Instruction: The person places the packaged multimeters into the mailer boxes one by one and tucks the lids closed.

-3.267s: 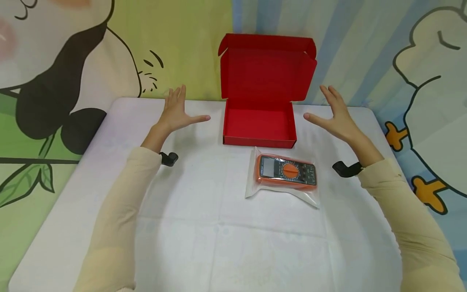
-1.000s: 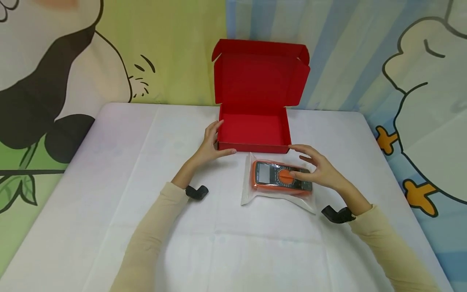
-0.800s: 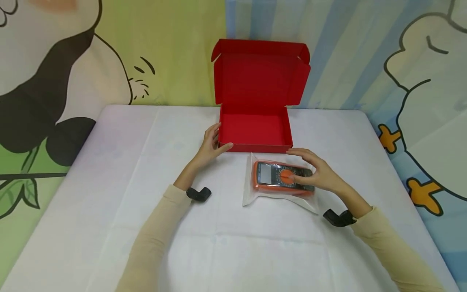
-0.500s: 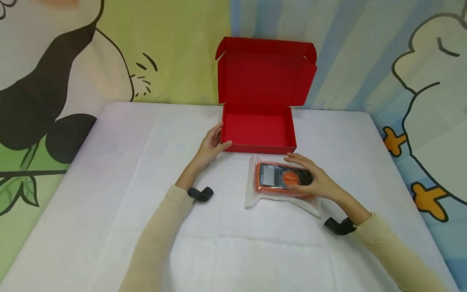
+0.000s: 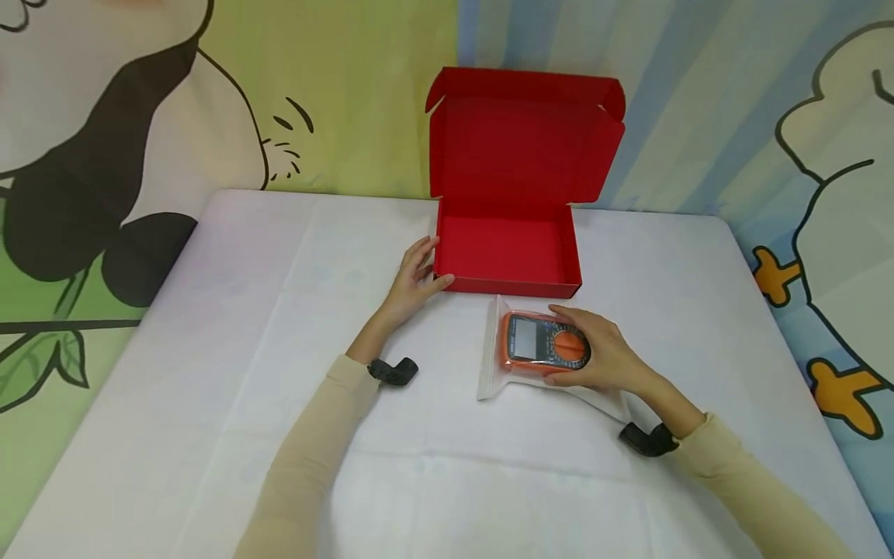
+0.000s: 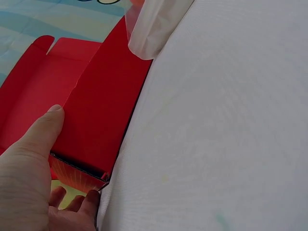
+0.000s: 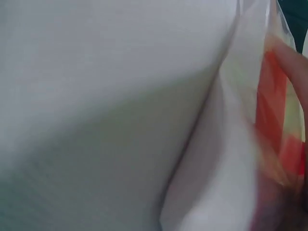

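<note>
Gripping the bagged meter [image 5: 536,340] just right of the frame's center, your right hand [image 5: 604,351] should squeeze its long sides evenly; your left hand [image 5: 409,286] holds the upper-middle red box [image 5: 513,286] by its lower-left corner.

Far middle of bench [image 5: 244,326]: box [image 5: 506,241] being borne, lid [image 5: 524,144] being carried upright at its rear, backdrop [image 5: 363,101] behind. Box's left front corner being flanked by left grip [image 5: 410,289]. Before box, toward right: meter [image 5: 525,339] being enclosed by bag [image 5: 490,373]. Meter's right part being spanned by right grip [image 5: 606,353], fingers [image 5: 571,313] on far side, thumb [image 5: 567,377] on near side.
</note>
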Motion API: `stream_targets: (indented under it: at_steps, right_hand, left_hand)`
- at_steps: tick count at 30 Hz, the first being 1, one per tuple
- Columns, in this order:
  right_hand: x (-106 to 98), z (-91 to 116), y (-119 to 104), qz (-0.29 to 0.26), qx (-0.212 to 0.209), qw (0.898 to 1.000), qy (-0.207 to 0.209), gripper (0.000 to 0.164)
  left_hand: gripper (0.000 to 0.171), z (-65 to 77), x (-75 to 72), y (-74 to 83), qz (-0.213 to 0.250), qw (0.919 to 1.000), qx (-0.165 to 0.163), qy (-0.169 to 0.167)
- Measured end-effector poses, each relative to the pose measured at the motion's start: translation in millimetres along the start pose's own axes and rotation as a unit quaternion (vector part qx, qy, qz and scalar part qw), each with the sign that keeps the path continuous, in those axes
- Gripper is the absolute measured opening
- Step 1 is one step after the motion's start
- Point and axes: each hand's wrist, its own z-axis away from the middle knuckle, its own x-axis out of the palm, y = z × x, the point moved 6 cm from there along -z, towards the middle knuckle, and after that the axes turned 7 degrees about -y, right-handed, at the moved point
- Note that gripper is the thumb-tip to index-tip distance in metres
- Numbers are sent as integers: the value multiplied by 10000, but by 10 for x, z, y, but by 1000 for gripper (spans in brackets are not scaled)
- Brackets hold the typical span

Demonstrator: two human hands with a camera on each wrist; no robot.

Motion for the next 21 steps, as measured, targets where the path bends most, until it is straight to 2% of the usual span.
stream_targets:
  at_steps: [5,11,13,18,21]
  right_hand:
    - [-7,-37,-18,-93,-135,9998,60,99]
    - [-21,-143,-70,-126,-430,9985,318,87]
    - [-4,-119,-76,29,-420,9984,375,86]
    - [30,58,-74,545,-341,9959,632,87]
    - [24,80,-73,604,-386,9947,733,86]
  left_hand:
    - [74,-35,-41,79,-254,9996,107,-56]
    - [70,-87,-150,208,-488,9979,432,-22]
    - [71,-63,-142,177,-472,9981,388,-14]
    - [73,47,0,12,-366,9991,139,-190]
    - [72,59,28,-8,-342,9992,200,-88]
